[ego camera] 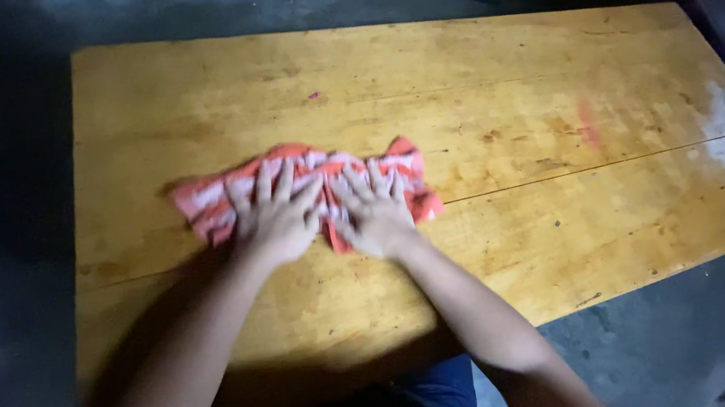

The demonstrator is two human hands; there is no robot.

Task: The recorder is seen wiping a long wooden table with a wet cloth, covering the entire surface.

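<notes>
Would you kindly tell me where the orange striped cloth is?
The orange striped cloth lies left of centre on the wooden table, under the left hand and right hand.

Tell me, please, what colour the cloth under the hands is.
The cloth is orange-red with pale stripes, seen in the head view.

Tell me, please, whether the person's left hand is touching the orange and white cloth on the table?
Touching. The head view shows the left hand pressed flat on the cloth, fingers spread over it, beside the right hand.

The cloth lies on the table, both hands on it: left hand beside right hand.
</notes>
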